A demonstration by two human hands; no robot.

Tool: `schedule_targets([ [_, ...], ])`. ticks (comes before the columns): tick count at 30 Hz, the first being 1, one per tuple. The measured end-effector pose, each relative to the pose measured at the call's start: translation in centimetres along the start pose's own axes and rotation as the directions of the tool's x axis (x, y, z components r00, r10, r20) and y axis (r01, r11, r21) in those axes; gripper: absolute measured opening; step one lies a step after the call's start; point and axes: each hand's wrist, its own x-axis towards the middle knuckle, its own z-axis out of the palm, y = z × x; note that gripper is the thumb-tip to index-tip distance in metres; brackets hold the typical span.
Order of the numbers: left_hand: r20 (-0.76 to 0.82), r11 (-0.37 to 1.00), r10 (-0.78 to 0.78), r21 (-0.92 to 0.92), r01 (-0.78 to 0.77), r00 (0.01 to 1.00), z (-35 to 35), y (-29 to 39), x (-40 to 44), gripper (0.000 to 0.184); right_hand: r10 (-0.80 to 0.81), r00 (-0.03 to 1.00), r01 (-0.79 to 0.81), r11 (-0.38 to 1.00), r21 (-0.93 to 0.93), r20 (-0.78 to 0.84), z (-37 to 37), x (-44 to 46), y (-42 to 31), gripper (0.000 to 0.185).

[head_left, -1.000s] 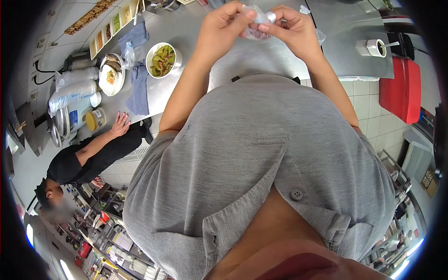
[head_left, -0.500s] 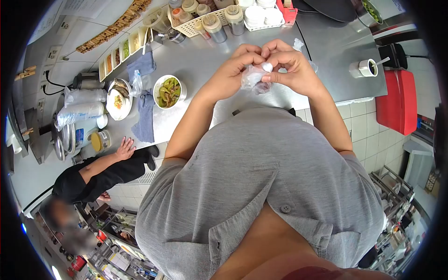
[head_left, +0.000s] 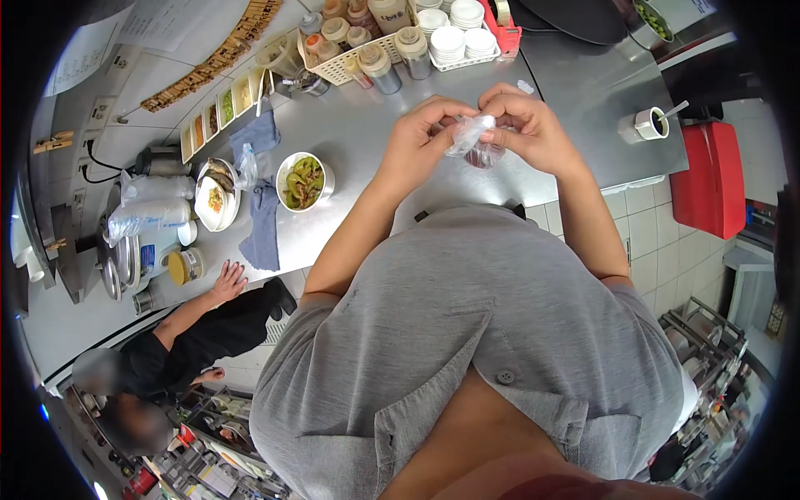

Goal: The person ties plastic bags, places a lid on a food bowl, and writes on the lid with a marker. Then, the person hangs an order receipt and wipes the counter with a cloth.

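Both my hands meet over the steel counter (head_left: 358, 125), near its front edge. Between them is a small clear plastic bag (head_left: 482, 153) with something dark reddish in its lower part. My left hand (head_left: 423, 143) pinches the bag on its left side, fingers curled. My right hand (head_left: 530, 133) grips the gathered top of the bag between thumb and fingers, where the plastic looks whitish. The bag hangs just below my fingertips, and its contents are too blurred to name.
Left are a bowl of green vegetables (head_left: 305, 182), a plate of food (head_left: 218, 200), blue cloths (head_left: 263, 227) and a co-worker's hand (head_left: 227, 282). Sauce bottles (head_left: 379, 70) and white dishes (head_left: 447, 45) stand behind. A cup (head_left: 650, 123) and red bin (head_left: 708, 182) are right.
The view has tilted, showing more of the counter's back. Both hands appear lower in view, still on the bag, whose dark lower part shows more clearly. A co-worker at the left has shifted.
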Motion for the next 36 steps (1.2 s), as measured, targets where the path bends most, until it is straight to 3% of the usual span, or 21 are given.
schedule_targets([
  [3, -0.018, 0.998, -0.003, 0.058, 0.004, 1.000, 0.0, 0.4, 0.1, 0.020, 0.015, 1.000, -0.015, 0.999, 0.032, -0.006, 0.4, -0.1, 0.1, 0.012],
  [5, -0.013, 0.953, 0.118, 0.283, -0.110, 0.993, -0.3, 0.0, 0.2, 0.023, 0.064, 0.998, -0.063, 0.997, 0.044, -0.022, 0.8, 0.1, 0.3, 0.012],
  [12, -0.044, 0.914, 0.224, 0.356, -0.194, 0.974, 1.1, 0.0, 0.5, 0.015, 0.170, 0.957, -0.184, 0.982, -0.039, -0.234, 1.4, 0.1, 1.2, 0.012],
  [15, -0.050, 0.920, 0.203, 0.351, -0.173, 0.978, 2.2, 0.6, 0.5, 0.011, 0.081, 0.919, -0.085, 0.996, 0.007, -0.386, 2.3, 0.5, 2.9, 0.011],
  [17, -0.087, 0.884, 0.267, 0.420, -0.207, 0.960, 2.7, 0.6, 0.6, 0.012, -0.031, 0.851, 0.063, 0.997, 0.044, -0.524, 3.0, 0.9, 3.7, 0.010],
  [21, -0.109, 0.867, 0.320, 0.434, -0.244, 0.941, 3.1, 0.3, 0.6, 0.013, -0.012, 0.836, 0.076, 0.993, 0.094, -0.548, 3.2, 0.8, 2.9, 0.013],
  [24, -0.138, 0.916, 0.290, 0.326, -0.233, 0.947, 2.8, -0.4, 0.5, 0.012, 0.002, 0.840, 0.091, 0.985, 0.144, -0.542, 3.3, 0.8, 1.4, 0.013],
  [26, -0.164, 0.993, 0.097, -0.055, -0.108, 0.982, 2.5, -0.9, 0.4, 0.016, -0.028, 0.878, 0.096, 0.988, 0.119, -0.478, 3.5, 0.7, 0.8, 0.017],
  [27, -0.163, 0.993, 0.095, -0.059, -0.106, 0.982, 2.2, -0.5, 0.5, 0.016, -0.025, 0.877, 0.093, 0.989, 0.118, -0.480, 3.4, 0.7, 1.0, 0.017],
  [29, -0.089, 0.947, 0.249, 0.233, -0.223, 0.964, 1.5, 1.1, 0.9, 0.021, -0.116, 0.898, 0.149, 0.988, 0.045, -0.423, 3.2, 0.5, 2.0, 0.021],
  [30, -0.089, 0.947, 0.248, 0.231, -0.222, 0.965, 1.1, 1.2, 1.0, 0.021, -0.115, 0.898, 0.147, 0.988, 0.044, -0.424, 3.1, 0.5, 2.4, 0.021],
  [32, -0.024, 0.852, 0.372, 0.406, -0.331, 0.928, 0.5, 1.2, 1.3, 0.023, -0.089, 0.917, 0.123, 0.990, 0.064, -0.390, 3.2, 0.5, 2.8, 0.024],
  [36, 0.052, 0.758, 0.399, 0.543, -0.361, 0.916, -0.2, 1.9, 1.1, 0.020, -0.053, 0.928, 0.092, 0.992, 0.088, -0.368, 3.3, 0.6, 2.5, 0.022],
])
